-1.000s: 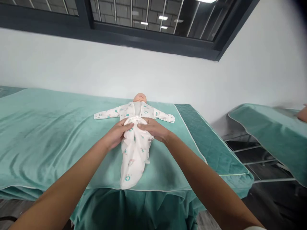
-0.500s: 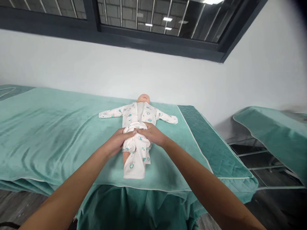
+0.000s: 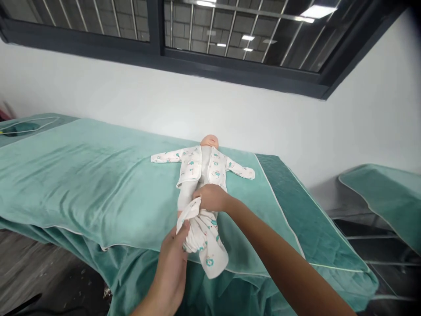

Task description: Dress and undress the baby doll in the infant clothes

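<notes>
A baby doll (image 3: 209,141) lies on its back on the green bed cover (image 3: 98,175), its arms spread. It wears an open white printed jacket (image 3: 191,164) over a pale body. White printed pants (image 3: 212,254) are bunched around its lower legs. My left hand (image 3: 176,250) grips the pants' left edge, thumb on top. My right hand (image 3: 210,197) is closed on the waistband between the doll's legs; its fingertips are partly hidden.
Behind the bed stand a white wall (image 3: 131,96) and a dark-framed barred window (image 3: 230,66). A second green-covered surface (image 3: 388,193) is at the right, beside a metal frame.
The pants have moved down from the doll's hips to its lower legs. My left hand has dropped lower, my right hand slightly. The view has shifted, placing the doll further right.
</notes>
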Demonstrator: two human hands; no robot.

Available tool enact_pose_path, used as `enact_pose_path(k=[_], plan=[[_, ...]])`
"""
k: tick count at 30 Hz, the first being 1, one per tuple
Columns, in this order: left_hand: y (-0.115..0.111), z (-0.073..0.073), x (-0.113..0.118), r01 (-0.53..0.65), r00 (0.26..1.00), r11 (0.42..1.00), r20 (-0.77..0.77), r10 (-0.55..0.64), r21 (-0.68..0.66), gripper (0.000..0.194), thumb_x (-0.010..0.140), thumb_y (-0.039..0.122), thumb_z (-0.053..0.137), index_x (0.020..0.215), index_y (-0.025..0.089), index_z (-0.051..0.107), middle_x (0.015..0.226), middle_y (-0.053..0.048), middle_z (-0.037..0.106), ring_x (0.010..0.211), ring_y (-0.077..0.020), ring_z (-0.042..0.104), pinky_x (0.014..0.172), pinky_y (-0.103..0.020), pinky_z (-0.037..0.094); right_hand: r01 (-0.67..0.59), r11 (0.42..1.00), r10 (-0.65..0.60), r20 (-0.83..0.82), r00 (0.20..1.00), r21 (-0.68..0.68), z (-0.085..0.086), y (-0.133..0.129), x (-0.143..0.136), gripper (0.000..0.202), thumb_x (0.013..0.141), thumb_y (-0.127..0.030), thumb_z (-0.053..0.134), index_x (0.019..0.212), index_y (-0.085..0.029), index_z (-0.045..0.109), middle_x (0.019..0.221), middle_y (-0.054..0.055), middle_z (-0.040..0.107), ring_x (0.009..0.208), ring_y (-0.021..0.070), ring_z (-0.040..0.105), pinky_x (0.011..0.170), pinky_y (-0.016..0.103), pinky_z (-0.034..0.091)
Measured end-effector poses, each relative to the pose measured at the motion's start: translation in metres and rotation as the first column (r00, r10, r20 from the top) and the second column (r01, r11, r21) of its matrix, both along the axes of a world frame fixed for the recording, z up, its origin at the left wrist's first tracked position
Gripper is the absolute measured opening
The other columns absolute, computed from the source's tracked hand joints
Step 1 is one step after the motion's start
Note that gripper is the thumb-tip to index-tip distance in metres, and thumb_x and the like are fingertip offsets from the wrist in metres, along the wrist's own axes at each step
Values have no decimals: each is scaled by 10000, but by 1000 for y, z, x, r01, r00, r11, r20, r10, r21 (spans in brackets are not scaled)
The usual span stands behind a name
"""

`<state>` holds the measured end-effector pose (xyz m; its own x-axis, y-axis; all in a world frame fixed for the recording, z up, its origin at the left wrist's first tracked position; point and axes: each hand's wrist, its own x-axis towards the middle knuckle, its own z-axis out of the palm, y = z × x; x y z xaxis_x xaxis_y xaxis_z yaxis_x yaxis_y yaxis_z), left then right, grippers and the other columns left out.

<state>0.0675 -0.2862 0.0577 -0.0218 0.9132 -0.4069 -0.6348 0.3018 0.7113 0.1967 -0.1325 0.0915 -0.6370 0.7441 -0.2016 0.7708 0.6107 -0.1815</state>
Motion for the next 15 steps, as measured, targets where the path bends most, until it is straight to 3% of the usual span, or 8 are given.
enact_pose_path(k=[4, 8, 11, 15], plan=[[-18, -40, 0, -65, 997, 995, -54, 61, -74, 614, 694, 535, 786, 1165, 150, 702, 915, -130, 762, 918, -308, 712, 768, -387, 549, -5, 1000, 5, 52, 999, 0, 1, -5, -7, 172, 777, -343, 617, 861, -253, 737, 999, 23, 756, 881, 217, 657, 652, 291, 371], [-19, -71, -23, -95, 962, 995, -258, 91, -5, 419, 754, 545, 728, 967, 186, 706, 932, -67, 743, 911, -262, 666, 789, -343, 508, -3, 1000, 4, 100, 995, -7, 1, -10, -11, 167, 785, -331, 619, 874, -255, 739, 1022, 26, 749, 924, 229, 657, 658, 298, 377], [-6, -73, -42, -2, 856, 996, -515, 50, 94, 336, 833, 531, 644, 880, 199, 661, 861, -21, 687, 829, -217, 591, 759, -315, 456, 10, 1000, -9, 88, 996, -8, 0, -10, -9, 174, 811, -356, 615, 900, -264, 733, 1050, 14, 741, 944, 219, 655, 663, 292, 372], [25, -59, -54, 132, 691, 973, -721, 49, 192, 282, 887, 489, 563, 831, 213, 582, 768, 1, 612, 747, -198, 526, 688, -294, 392, 29, 1000, -29, 40, 999, 5, -5, -9, -6, 189, 879, -331, 564, 947, -274, 731, 1090, 8, 736, 994, 213, 649, 692, 283, 382]])
